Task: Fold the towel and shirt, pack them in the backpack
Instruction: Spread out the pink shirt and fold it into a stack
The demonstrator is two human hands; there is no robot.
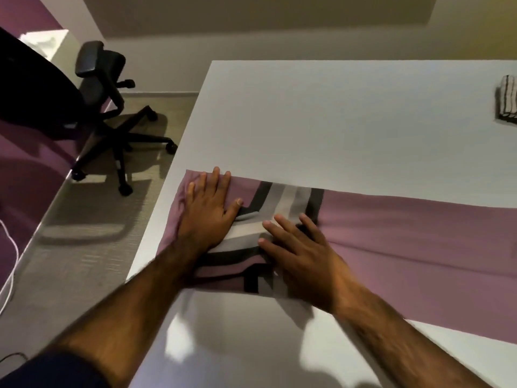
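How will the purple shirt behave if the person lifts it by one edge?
Probably floppy: the purple shirt lies thin and flat on the white table, creased near the right hand. Likely light, given so little thickness. It may slide on the glossy tabletop; the left hand presses it flat too.

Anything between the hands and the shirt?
Nothing visible. The left hand and right hand both lie flat directly on the shirt, at its left end on the table. The folded towel sits far off at the table's right edge. No backpack is in view, so that leg can't be judged.
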